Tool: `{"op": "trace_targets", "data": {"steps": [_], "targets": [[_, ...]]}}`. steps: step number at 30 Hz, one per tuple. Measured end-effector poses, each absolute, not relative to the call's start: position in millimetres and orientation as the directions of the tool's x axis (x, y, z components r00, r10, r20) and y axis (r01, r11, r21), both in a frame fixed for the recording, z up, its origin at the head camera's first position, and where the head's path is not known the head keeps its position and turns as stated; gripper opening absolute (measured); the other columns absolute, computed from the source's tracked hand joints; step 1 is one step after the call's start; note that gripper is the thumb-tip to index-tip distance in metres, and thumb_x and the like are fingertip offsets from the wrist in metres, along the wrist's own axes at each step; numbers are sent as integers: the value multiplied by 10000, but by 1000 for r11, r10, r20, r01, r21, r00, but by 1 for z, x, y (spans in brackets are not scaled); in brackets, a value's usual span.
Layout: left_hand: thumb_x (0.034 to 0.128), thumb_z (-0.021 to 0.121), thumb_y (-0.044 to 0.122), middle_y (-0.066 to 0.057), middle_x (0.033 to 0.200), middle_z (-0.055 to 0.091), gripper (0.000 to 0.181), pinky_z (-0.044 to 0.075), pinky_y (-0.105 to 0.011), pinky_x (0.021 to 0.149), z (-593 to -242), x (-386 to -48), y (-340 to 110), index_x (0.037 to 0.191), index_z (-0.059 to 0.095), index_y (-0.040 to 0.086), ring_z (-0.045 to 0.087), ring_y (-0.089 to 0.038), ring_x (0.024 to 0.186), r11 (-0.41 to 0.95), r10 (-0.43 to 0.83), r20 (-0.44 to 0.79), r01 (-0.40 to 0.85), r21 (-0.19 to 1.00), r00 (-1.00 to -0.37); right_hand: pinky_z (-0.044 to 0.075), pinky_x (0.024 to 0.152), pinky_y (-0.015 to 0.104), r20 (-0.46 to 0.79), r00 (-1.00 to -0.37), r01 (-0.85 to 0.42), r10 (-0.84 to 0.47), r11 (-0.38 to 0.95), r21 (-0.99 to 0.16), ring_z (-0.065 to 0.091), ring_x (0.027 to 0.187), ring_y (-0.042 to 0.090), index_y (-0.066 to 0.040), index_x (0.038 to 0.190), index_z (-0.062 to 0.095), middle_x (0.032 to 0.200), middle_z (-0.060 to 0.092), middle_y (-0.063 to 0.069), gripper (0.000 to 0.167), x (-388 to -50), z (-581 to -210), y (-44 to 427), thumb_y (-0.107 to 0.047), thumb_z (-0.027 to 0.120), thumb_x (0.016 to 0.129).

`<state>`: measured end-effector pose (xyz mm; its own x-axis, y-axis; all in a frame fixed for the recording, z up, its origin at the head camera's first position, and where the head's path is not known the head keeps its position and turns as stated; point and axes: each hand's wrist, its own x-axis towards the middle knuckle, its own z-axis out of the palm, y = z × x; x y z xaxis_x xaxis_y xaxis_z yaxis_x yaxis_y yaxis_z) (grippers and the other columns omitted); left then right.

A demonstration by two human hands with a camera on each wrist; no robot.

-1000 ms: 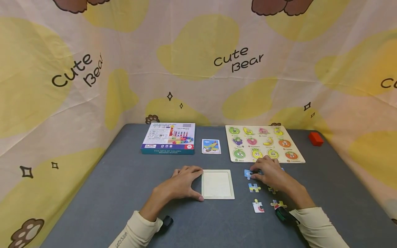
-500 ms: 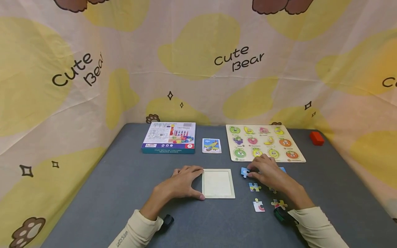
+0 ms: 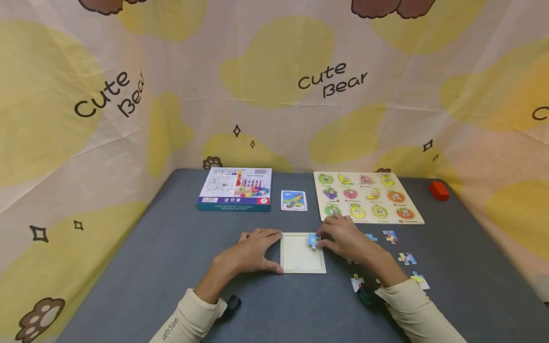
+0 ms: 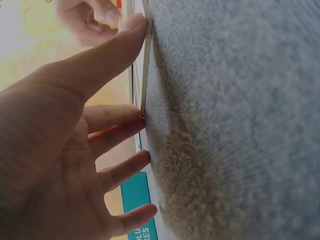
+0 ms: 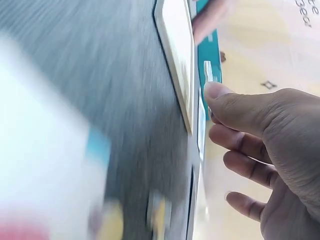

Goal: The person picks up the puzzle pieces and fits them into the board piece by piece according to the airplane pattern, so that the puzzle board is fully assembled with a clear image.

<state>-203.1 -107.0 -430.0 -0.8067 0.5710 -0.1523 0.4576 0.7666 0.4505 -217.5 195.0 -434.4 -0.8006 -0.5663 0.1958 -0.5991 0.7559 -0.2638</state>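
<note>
The left hand (image 3: 253, 252), fingers spread, touches the tray (image 3: 296, 258) at its left edge; the right hand (image 3: 348, 238) pinches a blue piece (image 3: 312, 241) above its far right corner. No piece appears laid in yet; the loose pieces (image 3: 390, 237) lie to the right, some partly hidden.

Booth-like corner: table (image 3: 274, 309), cartoon-printed cloth (image 3: 266, 62)
</note>
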Motion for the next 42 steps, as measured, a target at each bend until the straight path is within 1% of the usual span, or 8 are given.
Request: {"op": "trace_targets", "data": {"steps": [5, 10, 17, 22, 31, 36, 42], "targets": [[879, 833, 533, -64, 1645, 463, 895, 271, -692, 1157, -429, -202, -107, 1593, 487, 120, 388, -359, 1514, 768, 570, -147, 461, 445, -809, 410, 898, 464, 197, -768, -641, -610, 723, -259, 564, 1047, 217, -114, 1087, 805, 1039, 687, -11, 191, -220, -435, 176, -241, 819, 945], [882, 837, 524, -68, 1640, 470, 891, 283, -692, 1148, -428, -201, -107, 1588, 491, 107, 393, -354, 1513, 762, 575, -141, 465, 450, -806, 427, 917, 492, 194, -758, -652, -623, 712, -261, 582, 1084, 240, -103, 1089, 800, 1055, 697, 2, 184, -223, -438, 162, -228, 804, 954], [883, 839, 519, -67, 1645, 467, 891, 271, -702, 1158, -427, -201, -107, 1593, 487, 112, 384, -355, 1523, 763, 571, -151, 454, 459, -807, 405, 845, 411, 202, -737, -675, -645, 691, -257, 561, 1028, 218, -102, 1098, 798, 1066, 716, 19, 197, -224, -439, 148, -245, 791, 964], [884, 842, 511, -65, 1647, 463, 894, 276, -708, 1149, -426, -200, -107, 1596, 482, 107, 389, -350, 1520, 758, 578, -151, 458, 464, -802, 399, 849, 409, 223, -724, -690, -653, 682, -244, 559, 1034, 225, -98, 1098, 799, 1050, 711, 17, 203, -225, -440, 139, -242, 797, 956], [895, 829, 518, -65, 1652, 458, 892, 270, -706, 1158, -427, -200, -107, 1604, 472, 110, 383, -341, 1526, 762, 577, -158, 458, 458, -801, 395, 859, 423, 217, -747, -665, -629, 700, -259, 573, 1077, 244, -117, 1121, 802, 1069, 720, 27, 205, -225, -444, 136, -243, 801, 959], [896, 831, 507, -65, 1652, 457, 886, 265, -710, 1156, -428, -200, -106, 1605, 471, 117, 381, -343, 1526, 759, 581, -154, 464, 456, -799, 386, 857, 437, 218, -772, -636, -597, 732, -245, 568, 1071, 245, -138, 1124, 800, 1068, 694, 29, 207, -225, -445, 134, -263, 801, 959], [899, 826, 514, -64, 1654, 454, 879, 277, -695, 1151, -428, -201, -106, 1609, 472, 137, 375, -347, 1529, 761, 581, -151, 467, 451, -800, 380, 857, 445, 214, -783, -622, -584, 746, -240, 559, 1052, 234, -155, 1124, 804, 1051, 669, 16, 204, -223, -444, 133, -275, 802, 959]]}}
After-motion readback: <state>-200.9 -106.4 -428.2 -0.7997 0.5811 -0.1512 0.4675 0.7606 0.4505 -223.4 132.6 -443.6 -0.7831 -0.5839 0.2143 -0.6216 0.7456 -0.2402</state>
